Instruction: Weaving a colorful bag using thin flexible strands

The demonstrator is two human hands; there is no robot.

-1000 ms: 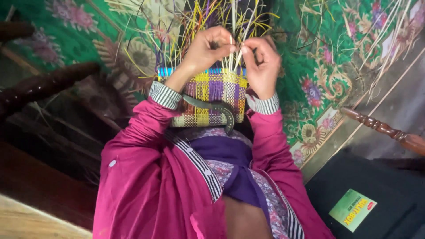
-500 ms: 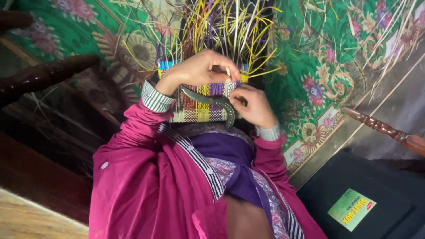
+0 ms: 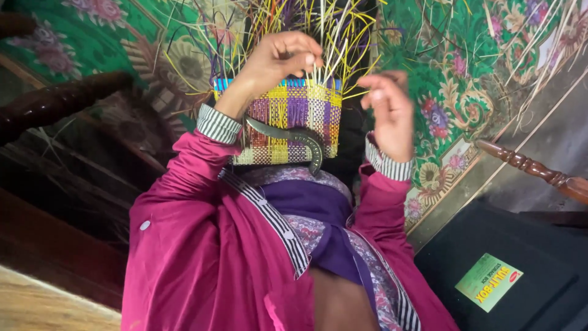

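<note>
A half-woven basket [image 3: 294, 116] in yellow, purple and white checks, with a blue band at its rim, rests upright on my lap. Many loose yellow, white and purple strands [image 3: 318, 30] stick up from its rim. My left hand [image 3: 278, 58] is at the rim, its fingers pinched on a few of these strands. My right hand [image 3: 389, 113] is raised just right of the basket, fingers loosely bent and apart, holding nothing that I can see. A dark curved blade [image 3: 297, 138] lies across the basket's near side.
A green floral mat [image 3: 465, 79] covers the floor beyond the basket, with loose strands scattered on it. Dark wooden furniture [image 3: 58, 104] stands at the left. A turned wooden leg [image 3: 530, 167] lies at the right. A black box with a green label [image 3: 490, 282] sits at the lower right.
My right hand has let go of the basket's right side and lifted away. My left hand has moved from the basket's front up to the strands at the rim.
</note>
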